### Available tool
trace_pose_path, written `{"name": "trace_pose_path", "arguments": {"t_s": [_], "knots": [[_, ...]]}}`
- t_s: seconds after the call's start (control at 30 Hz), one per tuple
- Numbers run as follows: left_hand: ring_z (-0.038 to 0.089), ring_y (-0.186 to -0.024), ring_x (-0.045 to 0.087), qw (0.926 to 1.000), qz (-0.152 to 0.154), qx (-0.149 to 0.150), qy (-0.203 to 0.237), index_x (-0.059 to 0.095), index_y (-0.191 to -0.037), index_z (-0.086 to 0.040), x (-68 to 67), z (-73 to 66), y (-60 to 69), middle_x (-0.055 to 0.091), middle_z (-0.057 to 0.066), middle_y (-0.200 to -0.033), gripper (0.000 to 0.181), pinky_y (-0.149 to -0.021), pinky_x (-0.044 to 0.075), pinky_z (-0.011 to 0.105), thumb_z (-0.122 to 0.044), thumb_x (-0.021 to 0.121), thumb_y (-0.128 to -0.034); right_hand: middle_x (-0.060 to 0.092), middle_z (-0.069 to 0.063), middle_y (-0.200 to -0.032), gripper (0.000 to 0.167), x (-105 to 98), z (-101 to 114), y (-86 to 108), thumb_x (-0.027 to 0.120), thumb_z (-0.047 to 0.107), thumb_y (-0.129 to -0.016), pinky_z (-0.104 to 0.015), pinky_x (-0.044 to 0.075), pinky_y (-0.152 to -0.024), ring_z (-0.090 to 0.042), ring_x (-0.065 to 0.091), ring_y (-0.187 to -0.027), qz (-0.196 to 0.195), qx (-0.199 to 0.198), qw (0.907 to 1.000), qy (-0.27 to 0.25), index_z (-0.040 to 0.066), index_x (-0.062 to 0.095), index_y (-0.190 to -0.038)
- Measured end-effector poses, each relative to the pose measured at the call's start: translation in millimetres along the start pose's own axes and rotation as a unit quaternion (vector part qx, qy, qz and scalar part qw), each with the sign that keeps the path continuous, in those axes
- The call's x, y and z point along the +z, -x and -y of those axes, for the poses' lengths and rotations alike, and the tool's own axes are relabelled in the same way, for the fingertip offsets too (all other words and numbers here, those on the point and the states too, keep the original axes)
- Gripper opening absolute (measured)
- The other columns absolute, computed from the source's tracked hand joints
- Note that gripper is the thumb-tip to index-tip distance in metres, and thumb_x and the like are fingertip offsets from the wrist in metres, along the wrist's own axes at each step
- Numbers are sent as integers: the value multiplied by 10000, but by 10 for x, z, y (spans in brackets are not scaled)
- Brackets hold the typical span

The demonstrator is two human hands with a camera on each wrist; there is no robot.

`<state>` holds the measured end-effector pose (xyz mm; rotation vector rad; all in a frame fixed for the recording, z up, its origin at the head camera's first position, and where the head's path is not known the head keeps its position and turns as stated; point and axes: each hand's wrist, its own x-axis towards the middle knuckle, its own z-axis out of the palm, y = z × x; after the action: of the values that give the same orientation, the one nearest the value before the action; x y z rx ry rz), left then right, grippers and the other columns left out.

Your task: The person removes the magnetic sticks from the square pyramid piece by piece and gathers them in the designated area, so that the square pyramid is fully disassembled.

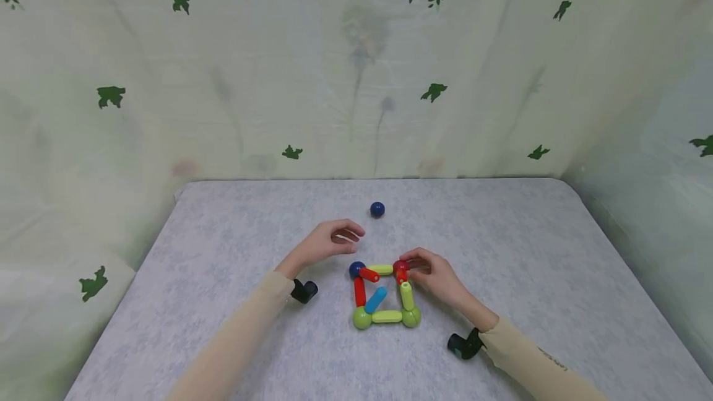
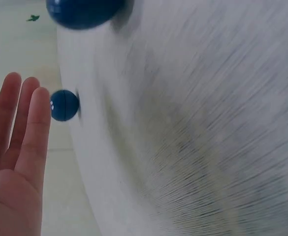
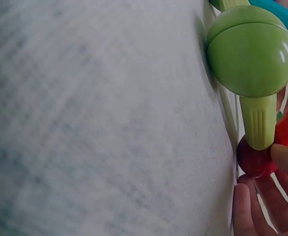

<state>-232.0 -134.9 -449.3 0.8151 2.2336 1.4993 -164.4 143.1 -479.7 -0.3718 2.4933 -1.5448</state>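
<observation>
A square frame of balls and short rods lies on the table. Its corners are a dark blue ball (image 1: 357, 270), a red ball (image 1: 400, 267) and two green balls (image 1: 362, 318). Yellow-green rods (image 1: 387, 316) and a red rod (image 1: 359, 291) form the sides. Upward from corners slant a light blue rod (image 1: 375, 300) and red rods (image 1: 369, 275). My right hand (image 1: 437, 277) pinches the red ball between thumb and fingers. Just beyond the blue corner hovers my left hand (image 1: 328, 240), its fingers loosely bent with nothing in them.
A loose dark blue ball (image 1: 377, 210) rests near the back of the grey table (image 1: 501, 234), beyond my left fingertips. Behind the table hangs a pale leaf-patterned curtain (image 1: 312, 79), which continues along both sides.
</observation>
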Motion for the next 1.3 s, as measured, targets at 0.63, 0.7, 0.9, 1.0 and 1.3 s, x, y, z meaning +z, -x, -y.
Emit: {"name": "trace_pose_path", "arguments": {"t_s": [0.63,0.7,0.9,1.0,1.3], "knots": [[203,-1035,582,9982,138,220,-539,630,-1153,-9,347,-97,311,642,92,-1126,319,-954,437,422,8,701,-842,634,-86,-1108,286,-6,11,0,599,-55,-877,-401,508,-850,-263,615,-1011,31,23,10000,-91,54,620,-1141],[179,-1033,577,9980,130,219,-572,635,-1153,-31,376,-99,308,645,59,-1118,317,-951,433,415,-1,703,-845,635,-86,-1106,284,-7,11,-1,599,-56,-878,-400,508,-848,-262,615,-1007,28,14,10000,-90,52,619,-1140],[123,-1016,574,9963,128,302,-791,645,-1158,-61,434,-94,298,654,15,-1102,312,-928,440,390,-32,706,-853,640,-93,-1104,276,-14,3,3,597,-51,-884,-398,508,-846,-265,613,-1012,57,-50,9999,-74,48,617,-1141],[120,-1024,576,9954,130,407,-859,652,-1164,-60,439,-88,301,660,12,-1110,303,-923,446,368,-41,695,-865,640,-92,-1105,277,-14,-5,2,599,-49,-883,-399,507,-847,-266,611,-1015,73,-63,9999,-85,48,617,-1142],[110,-994,576,9923,238,790,-926,670,-1114,-82,448,-67,279,652,-55,-1062,222,-913,458,319,-29,648,-900,632,-107,-1113,277,-22,-19,1,593,-44,-885,-391,511,-838,-274,613,-1012,99,-96,9998,-139,38,612,-1149]]}}
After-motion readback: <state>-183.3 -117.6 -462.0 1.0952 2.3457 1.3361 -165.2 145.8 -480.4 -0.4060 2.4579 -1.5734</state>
